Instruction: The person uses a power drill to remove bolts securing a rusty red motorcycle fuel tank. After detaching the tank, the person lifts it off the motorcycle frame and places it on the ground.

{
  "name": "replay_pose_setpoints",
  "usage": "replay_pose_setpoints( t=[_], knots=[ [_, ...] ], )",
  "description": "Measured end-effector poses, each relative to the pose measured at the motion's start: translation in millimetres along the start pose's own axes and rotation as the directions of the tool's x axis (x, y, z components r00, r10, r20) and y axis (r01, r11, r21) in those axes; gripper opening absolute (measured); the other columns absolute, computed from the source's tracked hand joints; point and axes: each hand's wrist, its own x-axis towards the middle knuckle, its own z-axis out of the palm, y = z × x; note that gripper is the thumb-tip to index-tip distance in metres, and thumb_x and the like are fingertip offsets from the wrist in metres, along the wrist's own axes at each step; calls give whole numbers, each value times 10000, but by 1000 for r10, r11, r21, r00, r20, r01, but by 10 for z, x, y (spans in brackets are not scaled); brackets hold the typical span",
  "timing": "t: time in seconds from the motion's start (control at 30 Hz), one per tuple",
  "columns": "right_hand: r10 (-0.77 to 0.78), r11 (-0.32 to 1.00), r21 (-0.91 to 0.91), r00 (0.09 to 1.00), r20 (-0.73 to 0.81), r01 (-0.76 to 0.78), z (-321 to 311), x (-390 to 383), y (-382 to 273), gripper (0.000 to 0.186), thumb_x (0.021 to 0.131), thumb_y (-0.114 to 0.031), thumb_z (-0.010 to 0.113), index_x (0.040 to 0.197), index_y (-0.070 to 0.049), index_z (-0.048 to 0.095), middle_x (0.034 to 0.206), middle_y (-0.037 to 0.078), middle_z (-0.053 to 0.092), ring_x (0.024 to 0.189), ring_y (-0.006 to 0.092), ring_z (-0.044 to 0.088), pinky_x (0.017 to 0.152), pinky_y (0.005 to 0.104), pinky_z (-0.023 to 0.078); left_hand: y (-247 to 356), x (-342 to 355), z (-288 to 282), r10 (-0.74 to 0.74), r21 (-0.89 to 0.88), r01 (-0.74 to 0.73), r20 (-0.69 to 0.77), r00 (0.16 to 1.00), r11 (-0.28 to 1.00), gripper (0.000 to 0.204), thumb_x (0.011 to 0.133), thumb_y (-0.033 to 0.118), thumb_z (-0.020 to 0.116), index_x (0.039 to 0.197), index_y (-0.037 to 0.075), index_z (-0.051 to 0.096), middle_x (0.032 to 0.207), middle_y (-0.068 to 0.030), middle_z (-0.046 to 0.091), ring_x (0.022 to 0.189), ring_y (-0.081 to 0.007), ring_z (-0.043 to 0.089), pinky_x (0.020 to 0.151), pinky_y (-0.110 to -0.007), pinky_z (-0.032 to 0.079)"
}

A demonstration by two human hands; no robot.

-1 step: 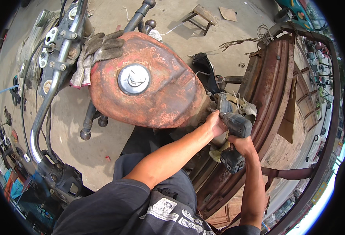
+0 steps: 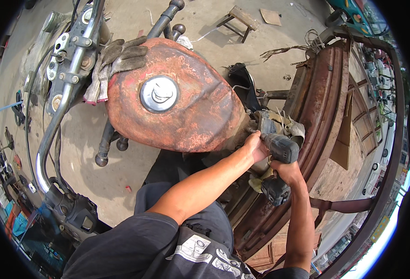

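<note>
My right hand [image 2: 287, 172] is wrapped round the grip of a black cordless drill [image 2: 284, 149], whose battery base hangs below my fist. The drill's nose points left, toward the tail of a rusty red motorcycle fuel tank [image 2: 186, 111]. At that nose my left hand [image 2: 258, 148] is closed, its thumb and fingers pressed together; what they pinch is hidden. Worn frame parts [image 2: 270, 122] with cloth or tape scraps lie just beyond both hands. On the tank sit a round silver filler cap [image 2: 160, 94] and a pair of grey work gloves [image 2: 116, 63].
Chrome handlebars [image 2: 66, 100] with cables stand at the left. A rusty metal cargo bed wall [image 2: 326, 97] curves along the right, with a dark rail [image 2: 397, 102] outside it. A small wooden stool [image 2: 238, 19] is on the concrete floor at the back.
</note>
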Motion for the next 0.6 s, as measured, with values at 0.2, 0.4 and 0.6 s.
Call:
replay_pose_setpoints(
  t=[0.2, 0.4, 0.6],
  knots=[
    [22, 1000, -18, 999, -34, -22, 154, -90, 237, 204, 707, -3, 597, 911, 0, 595, 709, 49, 596, 558, 156, 564, 518, 315, 462, -67, 8, -70, 92, 55, -90, -24, 996, 994, 523, 1022, 397, 169, 1161, 13, 497, 1107, -162, 596, 1032, -304, 581, 965, -478, 436],
    [-391, 910, -244, 889, -239, 334, 626, -460, 768, 354, 678, -50, 689, 1018, 16, 620, 945, 142, 674, 849, 224, 636, 782, 353, 504, -289, -289, -173, 116, 116, -98, -155, 981, 988, 444, 996, 446, 308, 843, 59, 464, 730, -139, 567, 671, -291, 589, 706, -478, 528],
    [-222, 950, 141, 921, -321, 278, 1021, -530, 1575, 324, 797, -74, 646, 1107, -10, 581, 991, 83, 623, 891, 177, 597, 761, 327, 500, -613, -451, -341, 186, 403, -139, -80, 979, 905, 419, 999, 424, 347, 830, 72, 498, 674, -108, 581, 618, -297, 622, 609, -445, 527]
  ],
)
